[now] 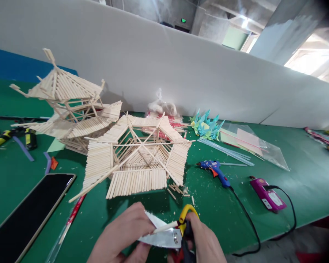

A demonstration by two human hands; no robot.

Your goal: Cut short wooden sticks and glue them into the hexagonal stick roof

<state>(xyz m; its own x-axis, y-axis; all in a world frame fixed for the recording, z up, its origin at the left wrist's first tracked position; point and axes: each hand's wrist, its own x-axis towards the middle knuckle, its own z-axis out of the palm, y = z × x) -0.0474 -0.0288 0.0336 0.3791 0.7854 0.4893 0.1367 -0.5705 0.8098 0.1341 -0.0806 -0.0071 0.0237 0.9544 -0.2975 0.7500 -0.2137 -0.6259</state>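
At the bottom of the view my left hand (123, 233) is closed, pinching a thin wooden stick (166, 227) whose end lies between the silver blades of a pair of scissors (164, 237). My right hand (205, 243) is closed on the scissors' yellow and black handle (186, 215). Just beyond my hands a wide roof frame built from wooden sticks (137, 157) lies on the green table (235, 215). A taller stick pagoda roof (65, 98) stands behind it to the left.
A dark tablet (30, 213) lies at the left front. A blue glue gun (216, 171) with black cord and a purple device (267, 195) lie to the right. Paper cranes (207, 126), plastic bags and stick offcuts are scattered about. A white board wall (181, 69) bounds the back.
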